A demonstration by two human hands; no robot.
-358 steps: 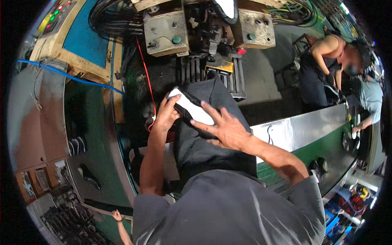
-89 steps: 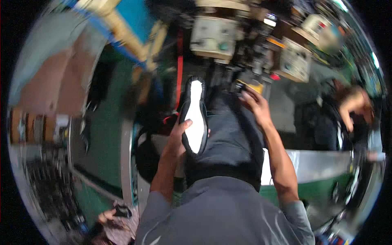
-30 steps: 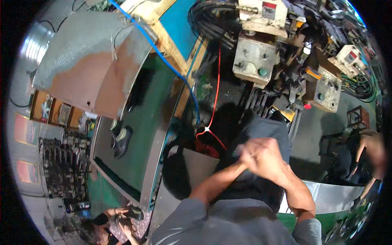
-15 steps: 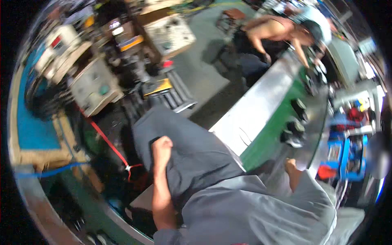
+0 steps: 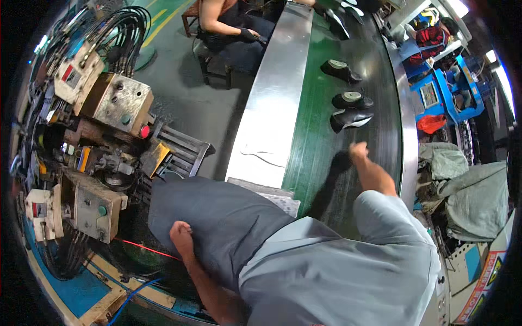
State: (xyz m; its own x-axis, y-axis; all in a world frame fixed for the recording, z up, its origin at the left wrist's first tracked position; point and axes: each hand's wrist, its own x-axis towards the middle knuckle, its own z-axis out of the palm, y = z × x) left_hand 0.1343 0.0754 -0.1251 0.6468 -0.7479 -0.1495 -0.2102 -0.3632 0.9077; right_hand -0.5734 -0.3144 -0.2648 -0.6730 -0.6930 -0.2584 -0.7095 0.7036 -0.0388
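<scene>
My right hand [image 5: 359, 153] reaches out over the green conveyor belt [image 5: 307, 168], its fingers partly extended and nothing visible in them. Just beyond it lies a black-and-white shoe [image 5: 350, 119], apart from the hand. Close behind that shoe is a black shoe [image 5: 352, 101] with a pale inside, and another dark shoe [image 5: 341, 70] lies farther up the belt. At my left side, my left hand [image 5: 181, 234] is loosely closed beside my dark-clothed thigh, with nothing seen in it.
A shiny metal ledge [image 5: 283, 81] borders the belt's left side. Machines with control boxes [image 5: 92, 209] and a slatted rack [image 5: 185, 149] stand at left. Far ahead a seated co-worker [image 5: 220, 22] works by the ledge. Blue crates [image 5: 462, 89] and a grey cloth cover [image 5: 478, 201] are at right.
The view has swung toward the belt and steadied. My right hand is now farther forward over the belt, with shoes just ahead of it. My left hand stays loosely closed by my thigh.
</scene>
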